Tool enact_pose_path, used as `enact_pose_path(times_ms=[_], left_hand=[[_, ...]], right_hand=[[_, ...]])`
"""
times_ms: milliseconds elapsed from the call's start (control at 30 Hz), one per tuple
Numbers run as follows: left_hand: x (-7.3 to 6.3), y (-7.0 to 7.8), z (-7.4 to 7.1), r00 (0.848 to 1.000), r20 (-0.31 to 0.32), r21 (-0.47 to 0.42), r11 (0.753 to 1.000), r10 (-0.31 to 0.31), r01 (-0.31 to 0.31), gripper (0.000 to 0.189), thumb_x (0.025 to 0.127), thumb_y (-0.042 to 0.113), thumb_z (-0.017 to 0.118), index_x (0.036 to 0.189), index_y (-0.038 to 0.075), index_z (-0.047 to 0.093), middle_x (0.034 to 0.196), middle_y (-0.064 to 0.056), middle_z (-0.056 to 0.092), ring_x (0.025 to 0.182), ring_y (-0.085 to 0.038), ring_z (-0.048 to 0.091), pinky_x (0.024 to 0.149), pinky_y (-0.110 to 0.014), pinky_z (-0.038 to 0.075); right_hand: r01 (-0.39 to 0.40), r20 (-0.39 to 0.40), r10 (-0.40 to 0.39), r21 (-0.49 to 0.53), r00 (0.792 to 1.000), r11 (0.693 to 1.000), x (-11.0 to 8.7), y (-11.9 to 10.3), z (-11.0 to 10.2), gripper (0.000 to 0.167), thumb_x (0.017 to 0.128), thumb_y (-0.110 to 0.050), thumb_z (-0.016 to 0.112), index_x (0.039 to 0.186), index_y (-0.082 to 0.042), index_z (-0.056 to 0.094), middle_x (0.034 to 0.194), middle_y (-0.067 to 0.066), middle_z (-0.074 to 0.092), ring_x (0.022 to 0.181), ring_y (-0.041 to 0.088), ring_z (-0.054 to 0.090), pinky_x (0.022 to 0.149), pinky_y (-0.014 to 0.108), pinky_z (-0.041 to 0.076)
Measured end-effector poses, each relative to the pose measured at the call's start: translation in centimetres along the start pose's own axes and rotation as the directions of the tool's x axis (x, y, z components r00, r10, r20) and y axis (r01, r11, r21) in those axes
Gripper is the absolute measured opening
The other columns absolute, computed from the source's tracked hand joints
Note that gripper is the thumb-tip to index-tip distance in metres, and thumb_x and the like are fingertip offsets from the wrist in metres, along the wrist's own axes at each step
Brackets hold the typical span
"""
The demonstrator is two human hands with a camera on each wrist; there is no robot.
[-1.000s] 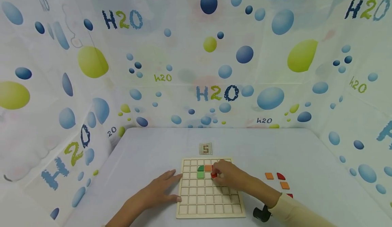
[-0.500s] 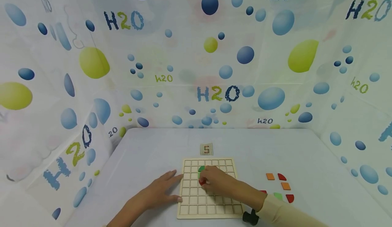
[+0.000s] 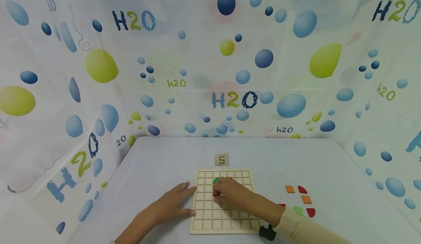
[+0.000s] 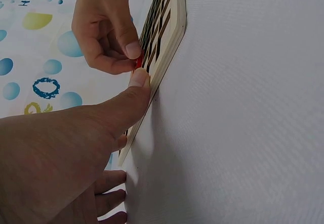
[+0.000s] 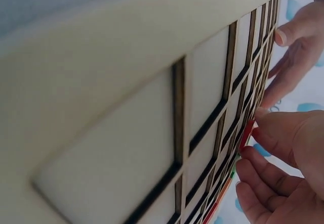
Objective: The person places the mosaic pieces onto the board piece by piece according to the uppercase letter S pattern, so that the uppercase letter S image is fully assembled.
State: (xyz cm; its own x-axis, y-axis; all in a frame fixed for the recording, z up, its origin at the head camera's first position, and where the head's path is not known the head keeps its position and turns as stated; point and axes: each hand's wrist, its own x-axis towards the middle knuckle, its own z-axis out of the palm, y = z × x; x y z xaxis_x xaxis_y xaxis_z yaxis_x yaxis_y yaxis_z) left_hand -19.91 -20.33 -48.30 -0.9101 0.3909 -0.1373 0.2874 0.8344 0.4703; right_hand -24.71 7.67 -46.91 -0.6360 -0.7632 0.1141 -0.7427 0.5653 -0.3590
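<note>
At lower centre, the right hand (image 3: 231, 194) pinches a tile (image 5: 246, 134), likely light, stiff, best edge-held; the left hand (image 3: 167, 204), spread, touches the board (image 3: 208, 224).

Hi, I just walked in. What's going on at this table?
A person is working on a gridded wooden board with both hands. The right hand pinches a red piece at the grid; whether it sits in a square is hard to tell. The left hand touches the board's left edge. A dark green piece shows on the board. Beyond it lies a small patterned card, and loose flat pieces lie to the right.
</note>
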Motion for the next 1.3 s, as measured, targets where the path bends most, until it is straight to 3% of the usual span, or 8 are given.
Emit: enact_pose_path(times_ms=[600,867,1100,1300], left_hand=[[0.1,0.4,-0.4,1.0,0.004,-0.016,1.0,0.005,-0.005,0.089,0.087,0.063,0.077,0.16,0.023,0.047,0.169,-0.02,0.034,0.155,-0.047,0.032,0.12,-0.067,0.035],[0.2,0.3,-0.3,1.0,0.007,-0.007,1.0,0.014,-0.014,0.088,0.087,0.063,0.076,0.16,0.022,0.048,0.169,-0.022,0.034,0.155,-0.048,0.033,0.12,-0.068,0.036],[0.0,0.5,-0.3,1.0,0.007,-0.011,1.0,-0.003,0.003,0.089,0.087,0.061,0.079,0.159,0.02,0.049,0.168,-0.021,0.036,0.154,-0.047,0.033,0.119,-0.068,0.036],[0.1,0.4,-0.3,1.0,0.007,0.006,1.0,-0.013,0.013,0.089,0.086,0.062,0.079,0.159,0.021,0.049,0.168,-0.02,0.037,0.154,-0.045,0.035,0.119,-0.066,0.037]], right_hand=[[-0.008,-0.046,0.003,-0.092,0.999,0.996,-0.1,-0.3,-0.2,0.007,0.097,-0.016,0.078,0.097,-0.017,0.071,0.095,-0.01,0.063,0.086,0.001,0.052,0.076,0.016,0.051],[-0.026,-0.051,0.022,-0.074,0.998,0.997,-0.3,-0.4,-0.2,0.006,0.097,-0.017,0.078,0.097,-0.016,0.073,0.094,-0.01,0.062,0.084,0.001,0.05,0.074,0.017,0.05],[-0.075,-0.031,0.075,0.009,0.997,0.997,-1.1,1.1,-0.5,0.004,0.099,-0.02,0.077,0.103,-0.017,0.076,0.097,-0.01,0.061,0.087,0.002,0.052,0.078,0.022,0.053],[-0.197,-0.064,0.206,0.135,0.976,0.971,-4.2,4.5,-1.9,0.012,0.102,-0.021,0.072,0.112,-0.015,0.072,0.106,-0.007,0.062,0.097,0.009,0.058,0.087,0.034,0.058]])
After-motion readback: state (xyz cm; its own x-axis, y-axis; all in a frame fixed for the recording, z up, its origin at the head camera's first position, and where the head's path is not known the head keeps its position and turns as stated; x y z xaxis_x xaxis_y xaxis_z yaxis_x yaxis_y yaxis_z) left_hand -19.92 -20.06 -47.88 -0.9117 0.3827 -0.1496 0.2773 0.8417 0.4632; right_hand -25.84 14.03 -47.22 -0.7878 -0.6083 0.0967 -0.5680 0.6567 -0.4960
